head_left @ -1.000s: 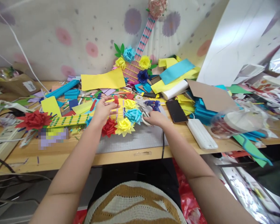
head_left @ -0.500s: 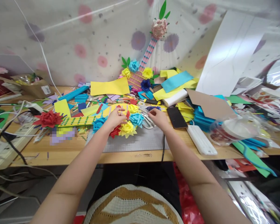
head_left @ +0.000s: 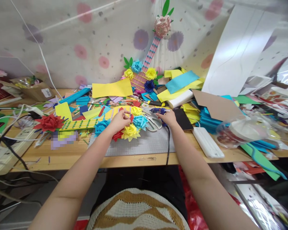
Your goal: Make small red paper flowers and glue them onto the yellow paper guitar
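My left hand [head_left: 120, 122] is closed in a pinch over the body of a yellow paper guitar [head_left: 114, 114]. A small red bit of paper [head_left: 132, 118] shows at its fingertips; whether they grip it I cannot tell. Around the hand sit yellow [head_left: 130, 131], blue [head_left: 140, 122] and red paper flowers. The guitar's neck runs left to a red paper flower [head_left: 49, 122]. My right hand [head_left: 168, 118] is wrapped round a blue glue gun [head_left: 157, 111], whose black cord hangs over the table edge. Scissors [head_left: 154, 124] lie between the hands, on the grey cutting mat [head_left: 136, 148].
A pink paper guitar [head_left: 147, 64] leans on the back curtain. Paper scraps and a yellow sheet [head_left: 112, 88] cover the table's rear. Right of my right hand lie a dark phone [head_left: 184, 120], a white power bank [head_left: 208, 142] and a bagged tub [head_left: 242, 131]. A power strip [head_left: 14, 147] stands left.
My right hand has moved slightly right and closed round the glue gun, which lay behind it before. It now partly covers the phone. My left hand has stayed nearly in place.
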`<state>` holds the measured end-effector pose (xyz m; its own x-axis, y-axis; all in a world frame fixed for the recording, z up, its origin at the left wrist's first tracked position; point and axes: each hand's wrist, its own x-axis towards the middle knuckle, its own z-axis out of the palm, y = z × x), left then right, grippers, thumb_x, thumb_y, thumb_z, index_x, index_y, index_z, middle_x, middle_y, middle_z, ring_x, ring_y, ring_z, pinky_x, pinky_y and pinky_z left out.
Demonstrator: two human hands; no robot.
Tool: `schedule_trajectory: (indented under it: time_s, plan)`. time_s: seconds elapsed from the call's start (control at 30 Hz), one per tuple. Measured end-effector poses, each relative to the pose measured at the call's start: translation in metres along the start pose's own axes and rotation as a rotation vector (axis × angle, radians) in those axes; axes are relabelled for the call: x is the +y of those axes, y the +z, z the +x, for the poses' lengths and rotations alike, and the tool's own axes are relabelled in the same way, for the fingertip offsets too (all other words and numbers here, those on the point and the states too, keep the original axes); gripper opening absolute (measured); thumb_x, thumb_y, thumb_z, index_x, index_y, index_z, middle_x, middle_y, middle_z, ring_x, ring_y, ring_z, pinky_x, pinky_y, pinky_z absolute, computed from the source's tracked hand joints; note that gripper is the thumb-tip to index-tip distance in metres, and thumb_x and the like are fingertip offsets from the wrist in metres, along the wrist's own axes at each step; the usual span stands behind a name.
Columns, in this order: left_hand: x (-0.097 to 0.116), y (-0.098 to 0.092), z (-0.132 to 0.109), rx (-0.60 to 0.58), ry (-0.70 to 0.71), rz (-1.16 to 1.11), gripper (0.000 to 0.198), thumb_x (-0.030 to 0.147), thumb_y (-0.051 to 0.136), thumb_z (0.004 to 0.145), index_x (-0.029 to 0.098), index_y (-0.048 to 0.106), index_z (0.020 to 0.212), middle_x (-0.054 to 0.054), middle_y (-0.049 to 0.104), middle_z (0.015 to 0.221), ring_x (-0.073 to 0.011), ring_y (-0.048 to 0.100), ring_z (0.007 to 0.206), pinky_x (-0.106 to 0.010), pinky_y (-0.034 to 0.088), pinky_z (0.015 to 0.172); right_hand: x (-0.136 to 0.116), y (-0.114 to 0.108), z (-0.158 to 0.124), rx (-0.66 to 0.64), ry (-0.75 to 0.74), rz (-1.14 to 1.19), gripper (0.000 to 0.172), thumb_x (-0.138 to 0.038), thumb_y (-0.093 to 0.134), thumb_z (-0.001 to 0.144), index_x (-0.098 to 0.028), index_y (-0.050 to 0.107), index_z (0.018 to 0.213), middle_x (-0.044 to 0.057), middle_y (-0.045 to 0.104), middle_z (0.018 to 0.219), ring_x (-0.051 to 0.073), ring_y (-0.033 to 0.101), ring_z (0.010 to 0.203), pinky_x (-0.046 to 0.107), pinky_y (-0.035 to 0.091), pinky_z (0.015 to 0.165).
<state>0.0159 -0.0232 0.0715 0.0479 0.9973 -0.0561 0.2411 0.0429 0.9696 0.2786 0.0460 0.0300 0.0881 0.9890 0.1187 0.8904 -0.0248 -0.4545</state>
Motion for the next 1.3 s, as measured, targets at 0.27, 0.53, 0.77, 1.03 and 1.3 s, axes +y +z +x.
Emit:
schedule_trajectory:
  time_s: [0.27, 0.53, 0.77, 1.03, 1.3]
  plan:
    - [-0.017, -0.005, 0.002, 0.101, 0.087, 0.095, 0.045, 0.018, 0.069, 0.059, 0.020, 0.052, 0.100, 0.001, 0.066, 0.069, -0.0167, 0.063, 0.066, -0.026, 0.046, 0.059, -0.003, 0.012, -0.002, -0.061, 0.150, 0.375, 0.040, -0.044, 0.065, 0.070, -0.011, 0.069, 0.091, 0.012, 0.071, 0.089, 0.022, 0.064, 0.081, 0.030, 0.047, 0.072]
    - [-0.014, -0.013, 0.007, 0.174, 0.019, 0.152, 0.047, 0.021, 0.070, 0.058, 0.018, 0.055, 0.102, 0.001, 0.066, 0.067, -0.0186, 0.065, 0.067, -0.028, 0.047, 0.062, -0.020, -0.029, -0.012, 0.029, -0.094, 0.886, 0.045, -0.059, 0.057, 0.073, -0.016, 0.062, 0.086, 0.009, 0.067, 0.090, 0.012, 0.060, 0.064, 0.023, 0.045, 0.054]
    - [-0.007, -0.020, 0.009, 0.170, -0.105, 0.158, 0.054, 0.017, 0.074, 0.052, 0.015, 0.055, 0.103, -0.001, 0.068, 0.066, -0.0201, 0.065, 0.063, -0.029, 0.047, 0.059, -0.055, -0.052, -0.042, -0.414, -0.365, 0.637, 0.044, -0.059, 0.062, 0.071, -0.015, 0.062, 0.074, -0.004, 0.046, 0.048, 0.006, 0.039, 0.042, 0.022, 0.032, 0.042]
    - [-0.002, -0.016, 0.008, 0.152, -0.149, 0.060, 0.056, 0.013, 0.073, 0.052, 0.013, 0.053, 0.104, -0.001, 0.066, 0.065, -0.0187, 0.064, 0.061, -0.028, 0.048, 0.057, -0.074, -0.043, -0.046, -0.413, -0.330, 0.458, 0.039, -0.054, 0.061, 0.073, -0.016, 0.062, 0.079, -0.002, 0.048, 0.052, 0.009, 0.043, 0.046, 0.023, 0.035, 0.043]
    - [0.000, -0.017, 0.004, 0.126, -0.117, 0.053, 0.059, 0.013, 0.073, 0.053, 0.014, 0.054, 0.108, -0.002, 0.068, 0.065, -0.0210, 0.066, 0.067, -0.030, 0.049, 0.060, -0.077, -0.037, -0.045, -0.382, -0.383, 0.383, 0.042, -0.057, 0.059, 0.073, -0.016, 0.063, 0.084, -0.001, 0.053, 0.059, 0.010, 0.048, 0.051, 0.024, 0.037, 0.051]
